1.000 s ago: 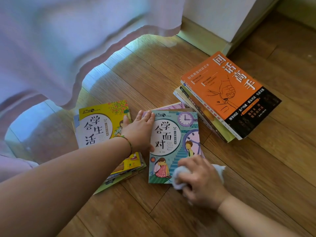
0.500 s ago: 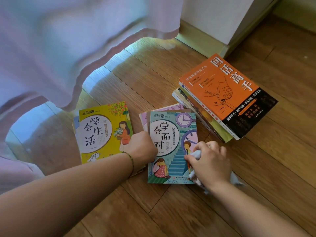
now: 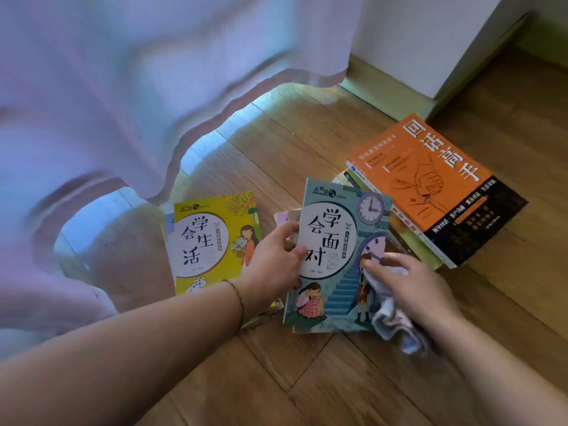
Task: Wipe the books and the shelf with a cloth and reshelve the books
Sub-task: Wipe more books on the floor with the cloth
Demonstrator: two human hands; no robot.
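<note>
On the floor (image 3: 307, 379), a teal book (image 3: 335, 256) is pinched by the left hand (image 3: 276, 262); a cloth (image 3: 393, 321) is held against it by the right hand (image 3: 415, 290).

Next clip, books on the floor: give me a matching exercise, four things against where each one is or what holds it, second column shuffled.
Things:
1. teal book
2. yellow book
3. orange book
4. white cloth

Places or states:
A. on top of the stack at the right
B. bunched in the right hand
C. gripped at its edge by the left hand
D. flat on the pile at the left, near the curtain

Pairs: 1-C, 2-D, 3-A, 4-B
</note>
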